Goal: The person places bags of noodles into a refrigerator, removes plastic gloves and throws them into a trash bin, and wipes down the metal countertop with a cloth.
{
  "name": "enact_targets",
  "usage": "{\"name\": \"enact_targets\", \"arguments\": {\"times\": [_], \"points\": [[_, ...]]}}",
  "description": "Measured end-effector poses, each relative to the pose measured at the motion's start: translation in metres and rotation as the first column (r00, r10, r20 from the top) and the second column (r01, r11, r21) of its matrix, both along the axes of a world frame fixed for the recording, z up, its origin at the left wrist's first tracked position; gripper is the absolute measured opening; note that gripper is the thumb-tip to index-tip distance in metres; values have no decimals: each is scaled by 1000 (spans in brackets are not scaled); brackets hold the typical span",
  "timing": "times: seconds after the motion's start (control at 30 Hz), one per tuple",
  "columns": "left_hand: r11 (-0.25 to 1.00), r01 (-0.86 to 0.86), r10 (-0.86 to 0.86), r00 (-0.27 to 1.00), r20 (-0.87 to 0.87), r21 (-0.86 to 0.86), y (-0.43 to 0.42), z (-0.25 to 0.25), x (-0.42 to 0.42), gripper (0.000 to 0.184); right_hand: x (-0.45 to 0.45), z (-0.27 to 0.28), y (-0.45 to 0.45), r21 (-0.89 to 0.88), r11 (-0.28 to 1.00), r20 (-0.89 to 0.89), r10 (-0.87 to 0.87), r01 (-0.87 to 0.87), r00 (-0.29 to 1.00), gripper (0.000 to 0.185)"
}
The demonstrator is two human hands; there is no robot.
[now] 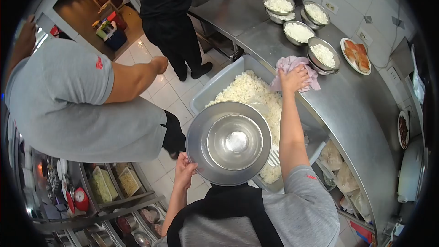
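My left hand [184, 171] is closed on the rim of a wide metal bowl [197, 130]. A smaller metal bowl [215, 144] appears to sit inside it, with nothing in it. On the counter's edge, my right hand [295, 79] presses on a crumpled pink cloth [286, 65], fingers bent over it. Below my arms stands a grey plastic tub [201, 98] of cooked white rice [247, 87], partly hidden by the bowl. A slotted white utensil [274, 156] rests in the rice. Beyond the cloth stands a metal bowl of rice [323, 56].
More rice bowls [298, 33] stand along the steel counter [352, 105], near a plate of orange-pink slices [356, 56]. A co-worker in grey [77, 105] is close on my left; another in black [164, 13] stands ahead. Food containers [104, 184] and a red scale [81, 199] are behind left.
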State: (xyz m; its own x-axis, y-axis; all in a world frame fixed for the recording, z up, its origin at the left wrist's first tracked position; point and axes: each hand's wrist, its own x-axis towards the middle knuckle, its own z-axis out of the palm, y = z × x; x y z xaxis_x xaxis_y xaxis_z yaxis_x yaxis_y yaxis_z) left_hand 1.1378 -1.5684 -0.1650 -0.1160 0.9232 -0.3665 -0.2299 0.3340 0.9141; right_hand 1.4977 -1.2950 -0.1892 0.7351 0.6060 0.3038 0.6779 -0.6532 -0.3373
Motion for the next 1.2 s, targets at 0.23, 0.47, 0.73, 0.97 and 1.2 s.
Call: {"name": "enact_targets", "arguments": {"times": [0.23,0.47,0.73,0.97,1.2], "points": [[992,122,-122,992,18,2,63,7,-40,28,-17,-19,42,116,957,202,240,-266,950,78],[946,324,-319,940,120,-24,126,-1,-92,46,8,-53,46,244,883,170,369,-402,914,58],[776,630,-631,773,-66,-36,242,-40,-138,32,5,-58,35,182,950,-4,257,-252,966,34],[732,680,-681,732,17,34,290,-32,-103,41,-7,-31,20,151,956,-7,255,-251,967,32],[801,590,-595,770,230,97,351,-10,-35,30,18,-41,74,137,945,81,287,-296,955,31]]}}
